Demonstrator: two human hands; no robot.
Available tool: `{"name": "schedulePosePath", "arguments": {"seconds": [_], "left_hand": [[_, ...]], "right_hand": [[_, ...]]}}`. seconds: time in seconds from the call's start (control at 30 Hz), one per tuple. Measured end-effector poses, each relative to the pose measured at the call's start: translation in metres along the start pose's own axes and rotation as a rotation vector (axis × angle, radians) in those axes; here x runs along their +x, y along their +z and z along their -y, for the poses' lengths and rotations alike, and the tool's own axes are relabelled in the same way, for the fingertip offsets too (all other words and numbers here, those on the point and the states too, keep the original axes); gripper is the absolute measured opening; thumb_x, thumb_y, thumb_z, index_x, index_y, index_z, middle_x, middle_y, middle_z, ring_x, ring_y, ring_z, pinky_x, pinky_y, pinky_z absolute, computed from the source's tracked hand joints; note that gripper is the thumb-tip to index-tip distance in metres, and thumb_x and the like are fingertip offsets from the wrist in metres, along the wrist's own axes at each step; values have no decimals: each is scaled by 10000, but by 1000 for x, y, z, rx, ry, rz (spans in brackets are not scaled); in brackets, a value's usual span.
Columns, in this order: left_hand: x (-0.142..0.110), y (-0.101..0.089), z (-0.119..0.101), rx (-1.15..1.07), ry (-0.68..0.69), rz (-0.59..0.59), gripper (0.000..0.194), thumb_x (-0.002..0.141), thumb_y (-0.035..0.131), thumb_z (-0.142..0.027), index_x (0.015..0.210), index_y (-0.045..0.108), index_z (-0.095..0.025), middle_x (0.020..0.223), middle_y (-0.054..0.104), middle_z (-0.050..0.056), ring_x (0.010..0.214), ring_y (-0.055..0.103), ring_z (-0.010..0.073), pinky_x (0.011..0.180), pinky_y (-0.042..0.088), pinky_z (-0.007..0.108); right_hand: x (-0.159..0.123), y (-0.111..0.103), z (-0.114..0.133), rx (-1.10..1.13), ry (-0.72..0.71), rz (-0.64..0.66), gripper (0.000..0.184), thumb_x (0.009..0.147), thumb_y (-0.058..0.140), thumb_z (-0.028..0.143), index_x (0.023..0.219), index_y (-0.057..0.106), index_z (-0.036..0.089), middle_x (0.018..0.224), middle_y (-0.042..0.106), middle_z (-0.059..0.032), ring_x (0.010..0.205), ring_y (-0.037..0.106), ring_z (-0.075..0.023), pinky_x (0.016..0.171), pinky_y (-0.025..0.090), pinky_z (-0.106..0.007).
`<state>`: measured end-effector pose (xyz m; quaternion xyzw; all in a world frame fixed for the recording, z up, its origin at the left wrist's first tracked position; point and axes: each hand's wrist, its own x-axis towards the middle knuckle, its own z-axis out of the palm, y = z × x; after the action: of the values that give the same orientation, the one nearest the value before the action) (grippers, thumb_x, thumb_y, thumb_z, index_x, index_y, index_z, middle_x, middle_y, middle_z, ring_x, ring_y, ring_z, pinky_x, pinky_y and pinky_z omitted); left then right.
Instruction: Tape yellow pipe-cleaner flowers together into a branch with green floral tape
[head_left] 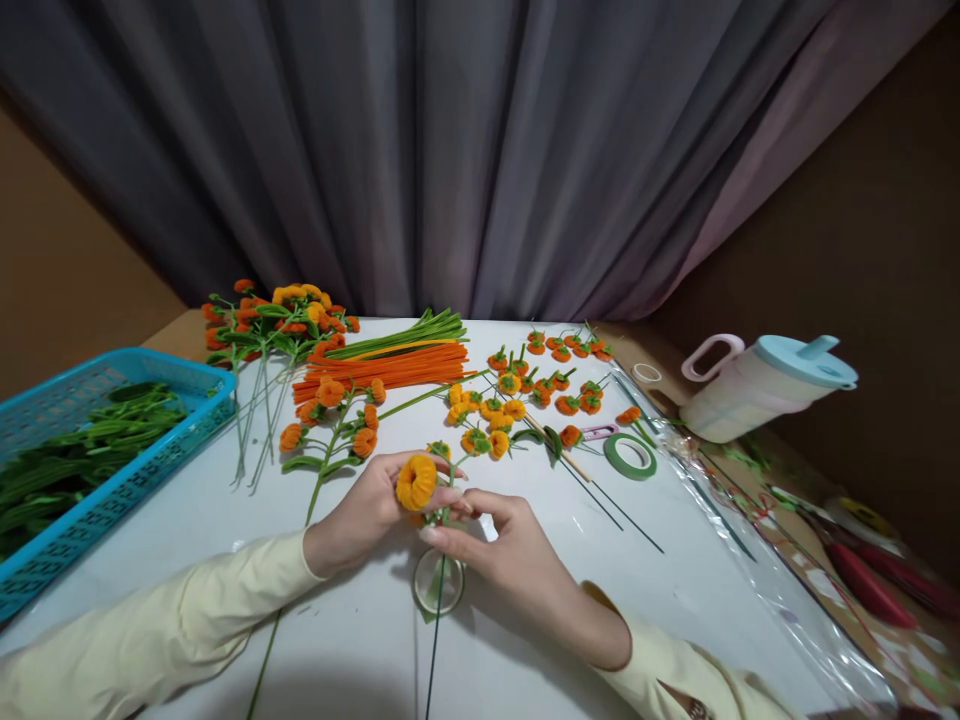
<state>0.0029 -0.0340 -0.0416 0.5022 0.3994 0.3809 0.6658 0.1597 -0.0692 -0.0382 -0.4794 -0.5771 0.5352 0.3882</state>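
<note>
My left hand [358, 512] is closed around a flower stem topped by a fluffy yellow pipe-cleaner flower [416, 482], with a smaller yellow bud behind it. Below the fingers, the thin dark wire stem [433, 650] runs down toward me. My right hand [525, 555] pinches that same stem just under the flower, thumb and fingers together. Beneath both hands a roll of tape [417, 592] rests on the table, partly crossed by the wire. To the left of my left hand lies a spray of orange flowers [365, 442] on a green stem.
At left stands a blue basket [217, 395] of green leaves. Orange pipe cleaners [390, 365], loose orange flower heads [568, 404] and a green tape roll [646, 470] lie on the white table [360, 650]. A tumbler [739, 395] and red-handled pliers [870, 585] are at right.
</note>
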Motion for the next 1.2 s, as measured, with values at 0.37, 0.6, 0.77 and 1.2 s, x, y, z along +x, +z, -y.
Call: {"name": "schedulePosePath", "arguments": {"seconds": [0.37, 0.6, 0.77, 1.2], "left_hand": [[1, -3, 7, 103, 45, -52, 228, 683, 748, -319, 810, 684, -140, 826, 694, 45, 738, 611, 155, 684, 482, 226], [-3, 5, -2, 214, 45, -133, 116, 615, 728, -179, 710, 681, -132, 723, 695, 37, 719, 623, 186, 662, 483, 239], [-3, 4, 0, 221, 48, -143, 98, 612, 639, -91, 691, 664, -142, 705, 683, 10, 702, 611, 165, 651, 468, 221], [-4, 5, -6, 68, -46, -66, 69, 619, 645, -128, 685, 628, -130, 696, 631, 9, 661, 554, 140, 596, 426, 218]], "right_hand": [[-6, 2, 0, 28, 69, -91, 299, 688, 715, 441, 609, 604, 174, 480, 546, 34, 505, 512, -134, 628, 436, -281], [-13, 8, -6, -120, 71, -151, 234, 740, 690, 372, 675, 554, 192, 445, 597, 37, 544, 573, -162, 853, 411, -394], [-10, 2, -4, 92, 229, 50, 350, 678, 724, 478, 711, 561, 170, 508, 610, 22, 485, 567, -136, 567, 464, -263], [10, -28, -21, -133, -11, 579, 284, 712, 732, 367, 867, 657, 142, 813, 620, -30, 794, 569, -173, 740, 452, -280]]}}
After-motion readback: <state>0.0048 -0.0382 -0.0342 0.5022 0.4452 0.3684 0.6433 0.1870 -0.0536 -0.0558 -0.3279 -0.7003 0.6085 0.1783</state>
